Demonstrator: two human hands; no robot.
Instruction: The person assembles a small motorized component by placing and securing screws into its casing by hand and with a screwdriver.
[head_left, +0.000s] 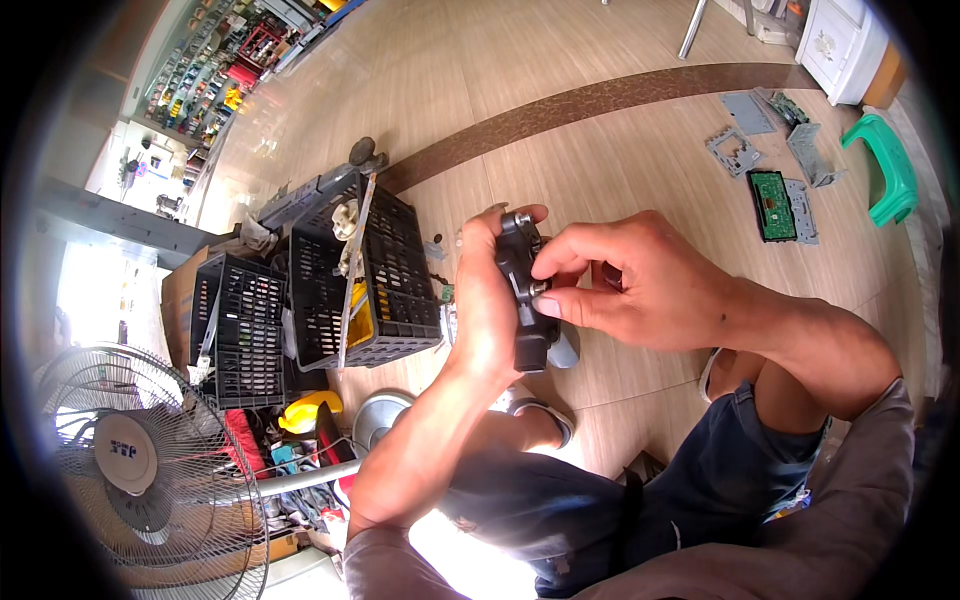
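My left hand (487, 300) is wrapped round a long black plastic part (522, 262) and holds it up in front of my knees. A silvery metal bit (522, 218) shows at the part's upper end. My right hand (625, 283) reaches in from the right, with thumb and forefinger bent in a pinch against the part's side. Between those fingertips sits a small brassy metal piece (538, 287), too small to name. The black part's underside and my left fingertips are mostly hidden.
Two black plastic crates (395, 270) stand at the left, one holding white and yellow pieces. A standing fan (125, 450) is at the lower left. Right on the floor lie a green circuit board (770, 205), grey metal plates (748, 112) and a green plastic stool (882, 165).
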